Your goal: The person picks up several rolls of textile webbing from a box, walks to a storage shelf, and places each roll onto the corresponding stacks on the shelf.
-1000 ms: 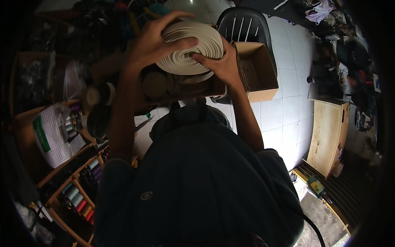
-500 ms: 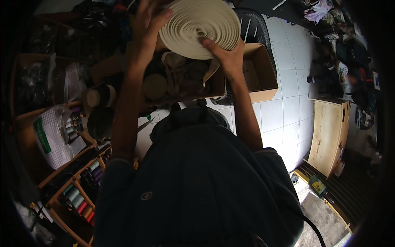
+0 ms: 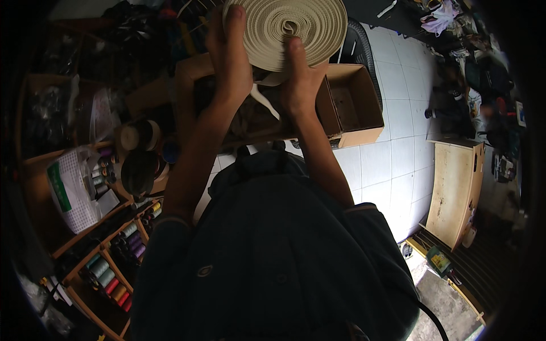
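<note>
A large cream roll of webbing tape point(image 3: 266, 42) is raised at the top of the view, its coiled face toward me. My left hand point(image 3: 232, 65) is closed on its left edge, thumb up along the rim. My right hand point(image 3: 304, 82) grips it from below, with the thumb pressed on the coils just under the centre. A loose tail of the tape point(image 3: 264, 102) hangs down between my wrists. The fingers behind the roll are hidden. Under my hands stands a cardboard box point(image 3: 193, 71), its inside dark and partly covered by my arms.
Another open cardboard box point(image 3: 364, 122) sits on a black chair point(image 3: 364, 42) to the right. At left, wooden shelving point(image 3: 65, 250) holds thread spools point(image 3: 105, 275), a white bag point(image 3: 74, 187) and tape rolls point(image 3: 136, 135). A wooden cabinet point(image 3: 452, 187) stands on the right.
The roll has shifted right and slightly up. My left hand has moved right, further onto its edge. The loose tail now hangs between my wrists, left of where it was.
</note>
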Available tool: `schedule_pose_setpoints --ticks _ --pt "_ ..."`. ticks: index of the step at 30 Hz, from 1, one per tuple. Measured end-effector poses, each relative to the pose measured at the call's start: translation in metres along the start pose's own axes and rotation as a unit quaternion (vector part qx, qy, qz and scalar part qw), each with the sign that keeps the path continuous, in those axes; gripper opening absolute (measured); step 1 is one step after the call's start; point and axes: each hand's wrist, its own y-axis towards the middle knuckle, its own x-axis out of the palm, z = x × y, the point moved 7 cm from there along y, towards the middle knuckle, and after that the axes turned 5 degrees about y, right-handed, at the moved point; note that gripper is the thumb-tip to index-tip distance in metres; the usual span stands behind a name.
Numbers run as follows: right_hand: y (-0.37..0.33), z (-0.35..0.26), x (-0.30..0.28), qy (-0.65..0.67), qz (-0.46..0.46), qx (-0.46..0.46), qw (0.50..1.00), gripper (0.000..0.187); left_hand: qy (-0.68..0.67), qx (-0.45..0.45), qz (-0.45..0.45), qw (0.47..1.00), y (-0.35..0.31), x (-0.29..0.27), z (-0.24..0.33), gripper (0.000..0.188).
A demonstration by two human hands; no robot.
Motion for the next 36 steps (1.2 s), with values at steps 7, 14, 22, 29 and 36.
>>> schedule_pose_setpoints --ticks 7,14,22,29,36 --pt "0.026 -0.031 -0.004 -0.246 -0.158 -0.058 0.954 0.058 -0.304 -0.067 -0.244 0.918 0.061 -0.002 -0.001 0.042" --pt "0.02 -0.026 -0.007 -0.27 -0.155 -0.102 0.945 0.064 -0.147 -0.061 -0.267 0.95 0.049 0.012 0.005 0.028" --pt "0.0 -0.013 -0.05 -0.095 -0.048 0.027 0.994 0.055 -0.281 -0.152 -0.049 0.946 0.02 0.011 0.013 0.026" --pt "-0.028 -0.033 -0.052 -0.095 -0.018 0.052 0.994 0.057 -0.425 -0.277 -0.031 0.861 -0.034 0.032 -0.006 0.049" --pt "-0.064 -0.086 -0.062 -0.396 -0.18 0.057 0.899 0.063 -0.211 -0.01 -0.438 0.874 -0.029 0.031 0.07 0.038"
